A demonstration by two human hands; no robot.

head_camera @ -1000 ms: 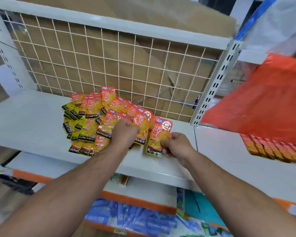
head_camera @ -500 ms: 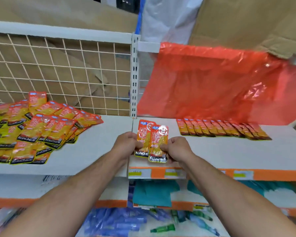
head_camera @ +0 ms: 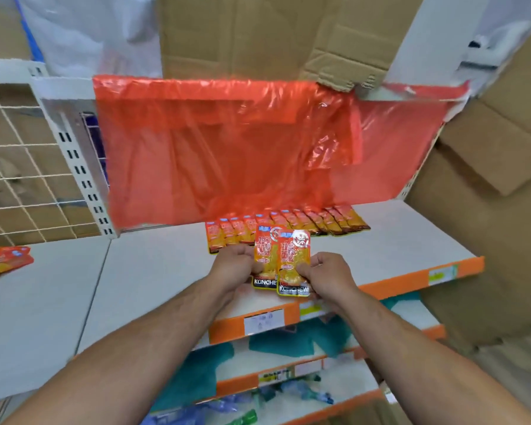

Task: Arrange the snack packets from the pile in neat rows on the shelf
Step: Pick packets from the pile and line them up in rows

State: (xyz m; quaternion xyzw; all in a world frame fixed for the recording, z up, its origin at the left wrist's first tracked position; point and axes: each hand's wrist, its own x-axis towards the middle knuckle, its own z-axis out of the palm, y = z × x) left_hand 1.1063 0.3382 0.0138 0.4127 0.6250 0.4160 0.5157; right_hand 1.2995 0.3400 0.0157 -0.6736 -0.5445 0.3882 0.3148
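Packets in hand: back packet (head_camera: 264,259) and front packet (head_camera: 293,265), overlapped above the shelf's (head_camera: 154,271) front edge, long axes pointing away from the person, brand strips nearest the body.
Left hand (head_camera: 233,266): fingers curled round the back packet's lower left edge.
Right hand (head_camera: 325,273): thumb and fingers pinch the front packet's lower right corner.
Row (head_camera: 288,223): overlapped packets just beyond the hands, long axes the same way; its left end sits directly behind the left hand.
Nearer hand: the left, so its packet likely joins that end first.
Pile (head_camera: 3,262): far left, well apart.
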